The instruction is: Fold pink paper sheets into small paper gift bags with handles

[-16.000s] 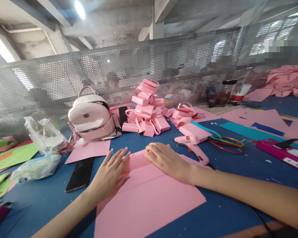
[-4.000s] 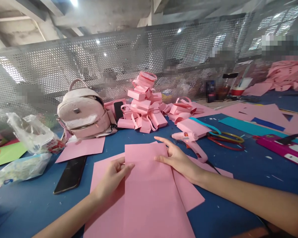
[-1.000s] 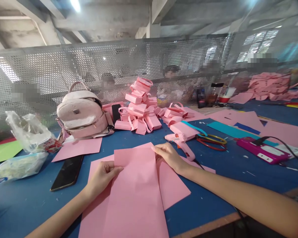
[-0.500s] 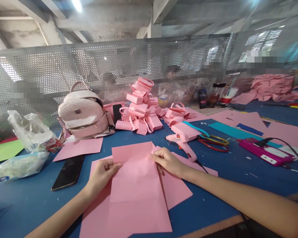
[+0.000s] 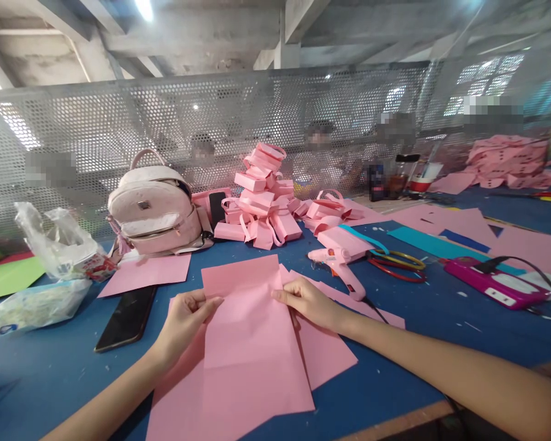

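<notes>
While there's a ton of stuff on this blue counter point(image 5: 358, 398), the thing that matters is the creased pink sheet point(image 5: 252, 355) right in front of the person, slightly raised at its far end and overlapping more pink paper point(image 5: 172, 392) lying flat on the counter. The left hand point(image 5: 186, 321) has its grip clamped on the sheet's left edge, thumb on top and fingers curled under. The right hand point(image 5: 310, 303) does pretty much the same on the right edge, thumb and fingers pinched together on it. Just past the right hand there's a pink glue gun point(image 5: 342, 266) lying on its side, with a fuchsia power strip point(image 5: 496, 283) farther over to the right and a teal strip point(image 5: 441, 246) behind that. Straight ahead sits a heaped pile of folded pink paper pieces point(image 5: 261, 202), some with looped bands, and a pale pink backpack point(image 5: 153, 211) stands to the left of it. Over by the left hand is a dark phone point(image 5: 126, 318), its far end tucked under a smaller pink piece point(image 5: 147, 272).
</notes>
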Demonstrator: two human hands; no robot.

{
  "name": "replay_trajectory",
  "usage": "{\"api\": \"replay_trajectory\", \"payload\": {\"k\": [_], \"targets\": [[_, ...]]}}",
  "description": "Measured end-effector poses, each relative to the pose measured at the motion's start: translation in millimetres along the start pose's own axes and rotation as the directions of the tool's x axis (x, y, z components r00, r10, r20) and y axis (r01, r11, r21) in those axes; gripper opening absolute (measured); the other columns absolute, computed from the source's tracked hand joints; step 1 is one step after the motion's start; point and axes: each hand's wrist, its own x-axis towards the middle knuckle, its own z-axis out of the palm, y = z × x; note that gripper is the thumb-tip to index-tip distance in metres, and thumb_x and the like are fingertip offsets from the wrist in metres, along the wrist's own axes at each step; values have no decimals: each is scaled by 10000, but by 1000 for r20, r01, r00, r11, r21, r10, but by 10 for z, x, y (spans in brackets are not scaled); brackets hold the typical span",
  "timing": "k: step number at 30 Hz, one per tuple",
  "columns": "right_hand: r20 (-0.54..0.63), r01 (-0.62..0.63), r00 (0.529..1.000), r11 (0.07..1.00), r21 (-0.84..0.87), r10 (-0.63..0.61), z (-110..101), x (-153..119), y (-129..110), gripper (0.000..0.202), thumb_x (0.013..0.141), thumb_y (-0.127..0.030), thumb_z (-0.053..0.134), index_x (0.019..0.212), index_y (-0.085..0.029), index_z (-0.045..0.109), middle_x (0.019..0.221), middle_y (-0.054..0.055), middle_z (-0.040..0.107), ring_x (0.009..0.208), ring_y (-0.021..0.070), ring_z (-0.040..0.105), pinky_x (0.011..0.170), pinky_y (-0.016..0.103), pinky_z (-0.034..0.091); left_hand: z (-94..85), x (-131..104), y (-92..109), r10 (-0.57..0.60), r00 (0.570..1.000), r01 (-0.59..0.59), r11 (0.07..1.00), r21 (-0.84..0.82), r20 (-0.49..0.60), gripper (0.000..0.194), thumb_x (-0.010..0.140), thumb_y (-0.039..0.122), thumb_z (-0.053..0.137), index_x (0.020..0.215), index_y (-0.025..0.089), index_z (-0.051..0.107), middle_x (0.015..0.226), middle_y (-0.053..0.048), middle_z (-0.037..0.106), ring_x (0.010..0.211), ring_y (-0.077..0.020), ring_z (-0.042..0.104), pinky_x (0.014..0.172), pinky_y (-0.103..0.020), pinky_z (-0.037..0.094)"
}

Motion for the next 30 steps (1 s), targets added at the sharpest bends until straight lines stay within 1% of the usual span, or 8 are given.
{"api": "replay_trajectory", "payload": {"k": [4,12,16,19,20,23,27,30], "targets": [[-26,15,1000,1000,22,-14,-12,25,32,541,876,-595,607,528,-209,460,423,-29,518,383,114,490,421,241,301,-32,23,-14,-18,1000,18,1000,23,23,563,823,625,619,559,214,339,552,68,279,545,-94,227,529,-263,172],[-205,159,969,984,75,-141,-74,6,-94,490,930,-592,528,640,-223,386,582,-66,360,503,97,329,481,245,286,-186,163,-63,-162,914,134,986,99,372,543,739,650,688,566,201,437,510,83,311,473,-72,235,474,-245,171],[127,147,978,976,162,-168,74,148,-403,515,884,-630,575,623,-190,511,641,-18,508,600,118,467,618,267,421,-272,359,-129,-170,859,105,982,159,484,514,817,581,679,582,172,474,513,70,402,462,-67,332,464,-221,258],[485,33,864,975,218,-138,331,402,-520,583,836,-698,585,665,-141,622,629,21,608,573,140,577,622,296,482,-337,561,-132,-192,779,65,971,228,597,321,905,430,667,838,118,640,755,2,626,626,-128,589,586,-258,496],[559,3,818,973,231,-135,425,487,-510,615,806,-724,598,640,-133,627,594,25,610,551,145,592,607,299,494,-355,621,-125,-201,750,51,968,247,630,272,945,383,631,1044,130,646,978,-40,668,804,-172,656,707,-324,563],[668,-76,734,963,257,-120,642,634,-365,675,796,-759,573,589,-118,625,529,34,600,476,153,598,530,300,506,-391,743,-114,-213,694,18,960,279,688,355,959,350,617,1261,166,581,1263,-85,606,1065,-256,638,881,-448,562],[713,-129,694,956,263,-102,647,497,-151,651,862,-695,555,595,-107,639,521,34,614,465,138,611,519,267,507,-410,776,-165,-175,692,-15,966,257,700,258,942,372,639,1033,131,646,970,-35,664,803,-168,653,712,-326,562],[728,-158,682,959,235,-66,512,281,-119,614,930,-615,526,608,-107,648,519,24,620,441,104,592,495,223,479,-408,762,-194,-133,709,-16,979,205,693,460,824,443,749,586,156,479,536,79,419,474,-59,382,475,-203,327]]}}
